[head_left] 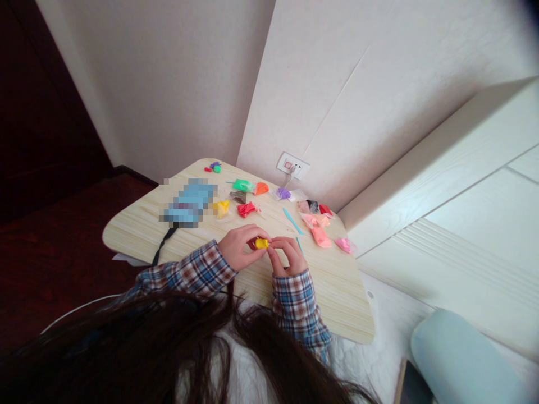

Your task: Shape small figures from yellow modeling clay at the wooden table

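Observation:
A small lump of yellow modelling clay is held above the near part of the table, between both hands. My left hand curls around its left side, thumb below and fingers above. From the other side my right hand pinches the lump's right end between thumb and fingertips. Beyond the hands lie a bag of yellow clay and some red clay. A blue modelling tool lies to the right of them, and a second blue stick is partly hidden behind my right hand.
The wooden table has rounded corners. Green clay, orange clay, purple clay and several pink packets lie along its far side. A blurred blue object with a black strap sits left. A wall socket is behind.

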Demonstrator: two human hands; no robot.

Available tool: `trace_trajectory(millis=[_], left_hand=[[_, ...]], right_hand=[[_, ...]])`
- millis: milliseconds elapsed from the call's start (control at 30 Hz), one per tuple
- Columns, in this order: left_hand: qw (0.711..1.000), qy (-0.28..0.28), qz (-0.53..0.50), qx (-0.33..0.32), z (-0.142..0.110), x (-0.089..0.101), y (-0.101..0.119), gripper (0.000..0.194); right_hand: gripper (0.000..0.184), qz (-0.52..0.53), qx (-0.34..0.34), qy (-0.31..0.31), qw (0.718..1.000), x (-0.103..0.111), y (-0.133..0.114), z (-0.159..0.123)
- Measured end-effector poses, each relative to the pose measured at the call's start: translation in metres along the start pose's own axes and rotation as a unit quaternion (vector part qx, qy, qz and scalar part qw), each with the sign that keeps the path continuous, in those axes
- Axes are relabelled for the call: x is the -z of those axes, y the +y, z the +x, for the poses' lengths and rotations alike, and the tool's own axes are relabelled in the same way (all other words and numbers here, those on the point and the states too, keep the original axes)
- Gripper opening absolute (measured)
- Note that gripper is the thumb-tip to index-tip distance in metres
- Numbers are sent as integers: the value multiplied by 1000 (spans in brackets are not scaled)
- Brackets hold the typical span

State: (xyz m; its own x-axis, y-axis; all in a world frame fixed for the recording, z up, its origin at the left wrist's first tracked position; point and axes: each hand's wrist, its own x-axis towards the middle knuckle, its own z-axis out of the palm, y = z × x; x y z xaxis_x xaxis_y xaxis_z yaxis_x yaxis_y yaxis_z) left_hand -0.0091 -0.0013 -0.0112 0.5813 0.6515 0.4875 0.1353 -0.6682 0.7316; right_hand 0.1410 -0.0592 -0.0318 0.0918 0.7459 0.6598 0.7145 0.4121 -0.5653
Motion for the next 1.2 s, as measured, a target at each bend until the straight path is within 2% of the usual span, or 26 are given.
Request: trace_trajectory(millis=[467, 1200], left_hand=[[1000, -2, 6, -6, 0, 0, 0, 18], [999, 16, 12, -34, 1, -2, -5, 18]], right_hand=[[7, -5, 15, 12, 1000, -1, 3, 0], [10, -2, 20, 24, 1000, -1, 1, 0]])
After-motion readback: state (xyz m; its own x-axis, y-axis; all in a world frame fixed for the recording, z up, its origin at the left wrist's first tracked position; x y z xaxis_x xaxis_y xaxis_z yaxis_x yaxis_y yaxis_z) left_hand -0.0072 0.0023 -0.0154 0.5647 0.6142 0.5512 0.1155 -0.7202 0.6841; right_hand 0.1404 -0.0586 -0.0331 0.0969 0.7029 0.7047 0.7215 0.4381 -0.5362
